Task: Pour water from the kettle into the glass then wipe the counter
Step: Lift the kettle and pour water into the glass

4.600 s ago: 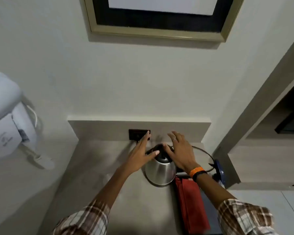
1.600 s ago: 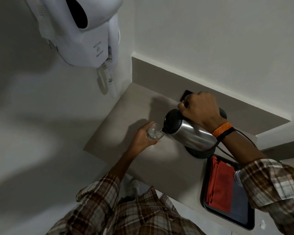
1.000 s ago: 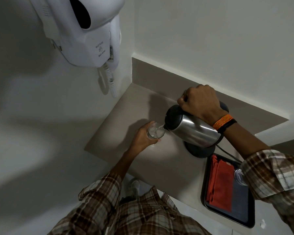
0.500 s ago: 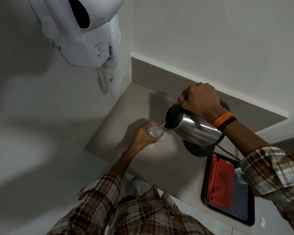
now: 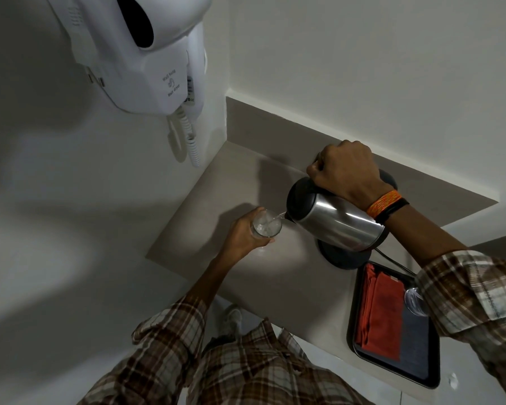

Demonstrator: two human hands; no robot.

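Observation:
A steel kettle with a black lid is tipped to the left, its spout over a clear glass. A thin stream of water runs from spout to glass. My right hand grips the kettle's handle from above. My left hand is wrapped around the glass, holding it just above the beige counter. The kettle's black base sits on the counter below the kettle. A folded red cloth lies in a black tray at the right.
A white wall-mounted hair dryer with a coiled cord hangs over the counter's left corner. A second glass stands in the tray, partly behind my right sleeve. The base's cord runs right. Walls close the counter at back and left.
Since the earliest frame the kettle has been lifted off its base and tipped. Over the last second water has begun streaming into the glass; both hands have stayed nearly still.

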